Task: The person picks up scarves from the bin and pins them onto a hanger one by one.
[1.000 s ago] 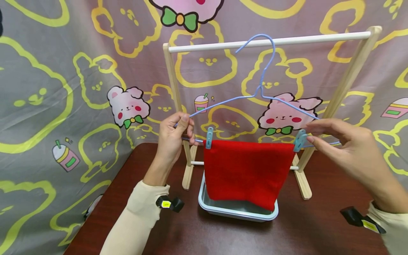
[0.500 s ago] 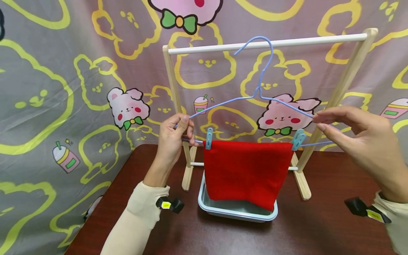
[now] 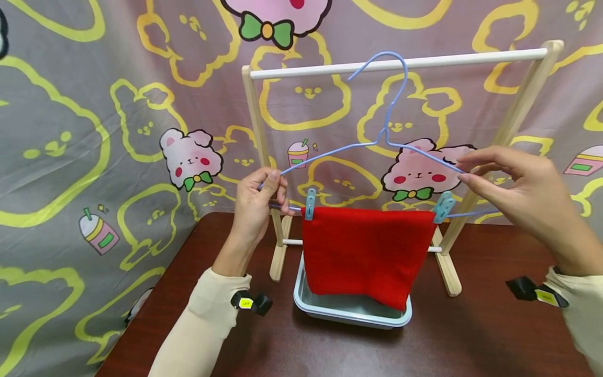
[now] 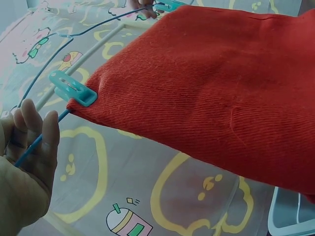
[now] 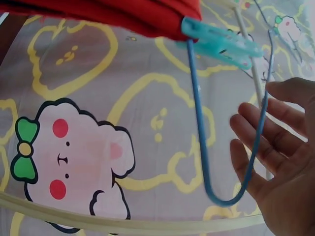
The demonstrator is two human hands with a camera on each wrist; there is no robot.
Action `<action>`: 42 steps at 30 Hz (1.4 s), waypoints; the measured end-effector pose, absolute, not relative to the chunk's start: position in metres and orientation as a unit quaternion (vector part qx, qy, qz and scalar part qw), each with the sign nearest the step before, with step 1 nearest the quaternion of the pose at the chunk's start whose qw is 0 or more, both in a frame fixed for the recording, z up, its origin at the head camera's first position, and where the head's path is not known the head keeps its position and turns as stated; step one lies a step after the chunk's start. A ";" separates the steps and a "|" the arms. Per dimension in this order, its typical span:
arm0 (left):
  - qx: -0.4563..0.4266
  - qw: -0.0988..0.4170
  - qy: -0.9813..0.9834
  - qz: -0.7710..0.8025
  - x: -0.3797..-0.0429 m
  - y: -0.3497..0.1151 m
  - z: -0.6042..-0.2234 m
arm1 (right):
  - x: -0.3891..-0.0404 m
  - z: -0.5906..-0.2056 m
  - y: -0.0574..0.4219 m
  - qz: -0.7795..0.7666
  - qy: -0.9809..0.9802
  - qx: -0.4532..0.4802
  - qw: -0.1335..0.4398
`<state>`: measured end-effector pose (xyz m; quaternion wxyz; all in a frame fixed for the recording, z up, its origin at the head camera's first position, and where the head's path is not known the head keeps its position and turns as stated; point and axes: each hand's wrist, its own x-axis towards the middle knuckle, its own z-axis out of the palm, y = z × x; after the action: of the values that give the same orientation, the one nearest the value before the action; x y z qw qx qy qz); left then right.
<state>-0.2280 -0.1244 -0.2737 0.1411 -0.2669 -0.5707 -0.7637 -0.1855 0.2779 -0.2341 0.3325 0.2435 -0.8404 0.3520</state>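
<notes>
A blue wire clothes hanger is held up with its hook rising in front of the rack's top rail. My left hand grips its left end, fingers curled round the wire. With thumb and fingertips my right hand pinches the sloping wire on the right side. Over the hanger's lower bar hangs a red cloth, ribbed in the left wrist view. One teal clothespin clips the cloth's upper left corner, another clothespin its upper right corner. In the right wrist view the hanger's rounded end passes by my palm.
Behind the hanger stands a wooden rack with a white top rail. A grey-blue basin sits on the dark brown table, partly hidden by the cloth. A patterned curtain covers the back and left.
My right hand has left the right clothespin and moved up to the hanger's sloping wire, which it now pinches. The left hand keeps its grip; hanger and cloth have hardly shifted.
</notes>
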 end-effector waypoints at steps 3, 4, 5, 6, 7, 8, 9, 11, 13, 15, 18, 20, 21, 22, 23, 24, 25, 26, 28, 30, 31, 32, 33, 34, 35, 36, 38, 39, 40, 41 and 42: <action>-0.270 0.142 -0.568 -0.764 -0.228 -0.124 -0.273 | -0.192 -0.234 0.281 0.343 -0.867 0.229 0.280; -0.271 0.142 -0.567 -0.765 -0.228 -0.124 -0.273 | -0.194 -0.234 0.282 0.347 -0.873 0.226 0.258; -0.271 0.143 -0.567 -0.764 -0.228 -0.124 -0.273 | -0.195 -0.235 0.282 0.350 -0.879 0.223 0.237; -0.272 0.144 -0.567 -0.764 -0.229 -0.124 -0.273 | -0.197 -0.235 0.283 0.353 -0.883 0.222 0.218; -0.272 0.144 -0.567 -0.764 -0.229 -0.124 -0.273 | -0.198 -0.236 0.284 0.358 -0.885 0.221 0.201; -0.272 0.145 -0.567 -0.764 -0.229 -0.125 -0.273 | -0.200 -0.236 0.285 0.361 -0.885 0.224 0.189; -0.271 0.146 -0.567 -0.764 -0.229 -0.125 -0.274 | -0.201 -0.237 0.286 0.367 -0.884 0.228 0.178; -0.270 0.147 -0.568 -0.763 -0.229 -0.126 -0.274 | -0.203 -0.238 0.289 0.372 -0.880 0.244 0.165; -0.269 0.147 -0.567 -0.764 -0.229 -0.127 -0.275 | -0.205 -0.240 0.292 0.378 -0.875 0.258 0.156; -0.270 0.148 -0.566 -0.765 -0.229 -0.128 -0.276 | -0.206 -0.241 0.296 0.385 -0.867 0.279 0.150; -0.275 0.146 -0.565 -0.764 -0.230 -0.128 -0.277 | -0.206 -0.241 0.299 0.392 -0.859 0.299 0.140; -0.280 0.146 -0.565 -0.763 -0.230 -0.129 -0.277 | -0.205 -0.241 0.301 0.398 -0.854 0.308 0.129; -0.281 0.146 -0.564 -0.762 -0.230 -0.129 -0.277 | -0.204 -0.240 0.301 0.399 -0.856 0.305 0.124; -0.283 0.147 -0.564 -0.762 -0.231 -0.129 -0.277 | -0.204 -0.239 0.301 0.402 -0.856 0.303 0.116; -0.284 0.147 -0.563 -0.762 -0.231 -0.129 -0.278 | -0.204 -0.239 0.301 0.407 -0.856 0.302 0.107; -0.285 0.148 -0.562 -0.762 -0.231 -0.129 -0.278 | -0.203 -0.238 0.302 0.409 -0.856 0.300 0.101; -0.286 0.148 -0.561 -0.763 -0.231 -0.129 -0.278 | -0.203 -0.238 0.302 0.411 -0.856 0.300 0.094; -0.287 0.148 -0.560 -0.763 -0.232 -0.129 -0.278 | -0.203 -0.237 0.302 0.414 -0.855 0.300 0.088; -0.287 0.148 -0.559 -0.764 -0.232 -0.130 -0.278 | -0.203 -0.236 0.303 0.418 -0.851 0.309 0.078; -0.283 0.149 -0.564 -0.761 -0.233 -0.130 -0.279 | -0.203 -0.236 0.303 0.422 -0.845 0.320 0.079; -0.279 0.150 -0.567 -0.761 -0.234 -0.130 -0.279 | -0.202 -0.236 0.302 0.424 -0.842 0.322 0.082; -0.275 0.153 -0.568 -0.760 -0.235 -0.130 -0.279 | -0.202 -0.236 0.300 0.429 -0.838 0.326 0.086; -0.272 0.156 -0.571 -0.759 -0.236 -0.130 -0.279 | -0.202 -0.236 0.299 0.431 -0.836 0.327 0.092; -0.268 0.159 -0.573 -0.758 -0.236 -0.131 -0.280 | -0.202 -0.237 0.297 0.433 -0.835 0.324 0.100; -0.265 0.162 -0.576 -0.756 -0.237 -0.131 -0.280 | -0.202 -0.237 0.295 0.435 -0.835 0.320 0.107; -0.263 0.165 -0.578 -0.754 -0.239 -0.131 -0.281 | -0.202 -0.238 0.293 0.436 -0.836 0.314 0.115; -0.262 0.169 -0.584 -0.750 -0.241 -0.132 -0.282 | -0.201 -0.239 0.291 0.439 -0.835 0.305 0.130; -0.261 0.171 -0.589 -0.745 -0.242 -0.133 -0.283 | -0.200 -0.239 0.290 0.438 -0.837 0.298 0.139; -0.260 0.173 -0.596 -0.739 -0.242 -0.133 -0.283 | -0.200 -0.239 0.290 0.438 -0.837 0.293 0.147; -0.263 0.175 -0.603 -0.732 -0.244 -0.134 -0.284 | -0.199 -0.239 0.289 0.438 -0.837 0.290 0.154; -0.266 0.178 -0.610 -0.725 -0.245 -0.135 -0.285 | -0.198 -0.239 0.289 0.439 -0.836 0.288 0.161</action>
<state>-0.2445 -0.1347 -0.2847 0.1779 -0.2656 -0.6098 -0.7252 -0.1983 0.2886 -0.2386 0.1611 0.2878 -0.8360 0.4385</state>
